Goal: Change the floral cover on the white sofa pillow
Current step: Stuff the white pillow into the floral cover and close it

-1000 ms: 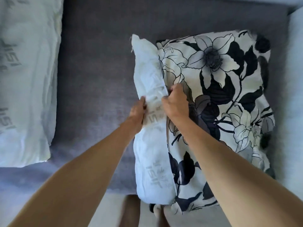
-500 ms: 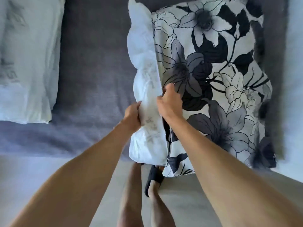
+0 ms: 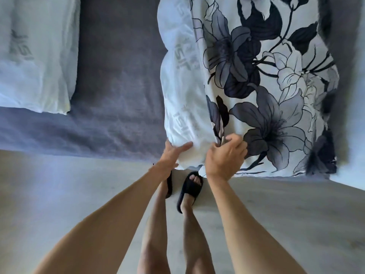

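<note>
A white sofa pillow point(image 3: 183, 91) with grey lettering sticks out of the left side of a black-and-white floral cover point(image 3: 262, 80) on the grey sofa. My left hand point(image 3: 173, 153) lies at the pillow's near corner, thumb stretched flat across the white fabric. My right hand point(image 3: 225, 157) has curled fingers that pinch the open edge of the floral cover just beside the pillow. The rest of the pillow is hidden inside the cover.
A second bare white pillow point(image 3: 35, 56) lies at the left of the grey sofa seat point(image 3: 118, 76). The sofa's front edge runs across the middle; below it is pale floor point(image 3: 286, 224), with my legs and black slippers point(image 3: 189, 188).
Both hands slid down the cover's open edge toward the pillow's near corner. The left hand loosened from gripping the pillow. The camera tilted down, showing more floor and my feet.
</note>
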